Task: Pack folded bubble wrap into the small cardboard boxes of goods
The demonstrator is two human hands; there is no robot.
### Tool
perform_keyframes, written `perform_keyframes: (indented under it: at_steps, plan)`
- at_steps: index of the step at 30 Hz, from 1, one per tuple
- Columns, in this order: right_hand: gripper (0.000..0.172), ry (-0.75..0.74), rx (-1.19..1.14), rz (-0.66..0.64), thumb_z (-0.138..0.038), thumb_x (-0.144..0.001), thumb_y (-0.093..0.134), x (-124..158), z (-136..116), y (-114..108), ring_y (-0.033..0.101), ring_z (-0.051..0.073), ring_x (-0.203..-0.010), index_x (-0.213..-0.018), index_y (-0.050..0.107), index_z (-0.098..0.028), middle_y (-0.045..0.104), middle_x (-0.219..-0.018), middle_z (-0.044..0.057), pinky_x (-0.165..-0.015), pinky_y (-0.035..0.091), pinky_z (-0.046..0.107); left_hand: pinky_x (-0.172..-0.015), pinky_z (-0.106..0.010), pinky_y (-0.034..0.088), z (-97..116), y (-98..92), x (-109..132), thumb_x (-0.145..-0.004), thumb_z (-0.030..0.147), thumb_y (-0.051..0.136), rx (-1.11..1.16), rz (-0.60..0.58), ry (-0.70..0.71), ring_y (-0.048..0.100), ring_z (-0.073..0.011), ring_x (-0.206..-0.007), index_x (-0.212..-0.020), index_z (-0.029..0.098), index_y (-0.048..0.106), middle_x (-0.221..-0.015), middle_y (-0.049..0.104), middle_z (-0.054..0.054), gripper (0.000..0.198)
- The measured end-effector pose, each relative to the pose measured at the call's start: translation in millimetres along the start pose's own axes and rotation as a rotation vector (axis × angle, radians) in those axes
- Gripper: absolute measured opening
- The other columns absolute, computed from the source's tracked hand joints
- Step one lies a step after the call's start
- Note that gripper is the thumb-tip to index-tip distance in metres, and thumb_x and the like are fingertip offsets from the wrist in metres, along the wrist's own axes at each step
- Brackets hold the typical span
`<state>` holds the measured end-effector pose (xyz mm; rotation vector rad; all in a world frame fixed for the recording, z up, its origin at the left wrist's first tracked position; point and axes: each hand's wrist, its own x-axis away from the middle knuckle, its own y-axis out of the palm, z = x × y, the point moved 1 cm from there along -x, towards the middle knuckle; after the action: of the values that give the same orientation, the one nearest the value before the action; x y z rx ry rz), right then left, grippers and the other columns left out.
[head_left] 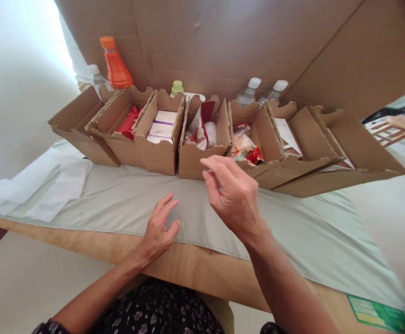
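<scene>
We're seeing white sheets (61, 183) lying well left of the middle box (191, 167). White packs (161, 128) are resting in the box just left of it. Our left hand (158, 231) is reaching over the table (195, 263), front-left of it, fingers loosely spreading. The middle box is holding a red-and-white bag (198, 133). Our right hand (234, 195) is hanging before it, fingers curling thumbward; whether they're pinching anything, we cannot tell. Just right of it, wrapped packets (243, 144) are sitting.

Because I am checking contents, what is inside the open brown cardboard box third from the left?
The open brown cardboard box holds three visible white rectangular packs with purple edges. Its bottom, and anything beneath the packs, is covered.
</scene>
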<state>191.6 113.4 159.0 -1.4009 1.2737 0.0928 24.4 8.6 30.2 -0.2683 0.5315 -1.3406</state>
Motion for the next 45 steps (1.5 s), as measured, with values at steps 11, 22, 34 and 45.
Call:
perform_keyframes:
  at_steps: [11,22,34,45]
  plan:
    - [0.032,0.106,0.362,-0.578,-0.009,-0.102,0.040,-85.6,-41.3,97.0,0.072,0.025,-0.097,-0.119,0.066,-0.016,0.071,-0.116,0.015,-0.070,0.047,0.030,-0.050,-0.022,0.057,-17.8,-49.3,27.5,-0.090,0.016,0.057,0.093,0.111,-0.079,0.066,-0.0314,-0.129,-0.117,0.024,0.074,-0.139,0.068,-0.013,0.033]
    - [0.026,-0.102,-0.152,-0.460,-0.009,-0.102,0.048,61.0,-41.9,-45.7,0.072,0.013,-0.094,-0.110,0.069,-0.023,0.074,-0.111,0.004,-0.082,0.055,0.023,-0.107,-0.046,0.055,-42.7,-99.6,53.1,-0.093,0.029,0.065,0.113,0.411,-0.178,0.066,-0.0276,-0.124,-0.139,0.024,0.061,-0.141,0.064,-0.012,0.047]
    - [0.056,0.537,-0.231,-0.289,-0.055,-0.090,0.069,166.8,16.4,-60.8,0.070,0.029,-0.115,-0.134,0.061,-0.021,0.072,-0.128,0.014,-0.089,0.062,0.041,-0.108,-0.046,0.053,-17.3,-49.2,63.4,-0.086,0.034,0.069,0.223,0.102,-0.242,0.065,-0.0313,-0.125,-0.127,0.020,0.064,-0.122,0.072,-0.011,0.044]
    - [0.048,0.808,-0.056,-0.059,-0.063,-0.081,0.068,164.7,58.9,-45.9,0.064,0.023,-0.070,-0.099,0.064,-0.018,0.073,-0.089,0.011,-0.063,0.050,0.036,-0.093,-0.038,0.057,13.0,11.1,-20.0,-0.084,0.027,0.064,0.313,0.025,-0.084,0.068,-0.0254,-0.107,-0.123,0.019,0.061,-0.113,0.070,-0.010,0.039]
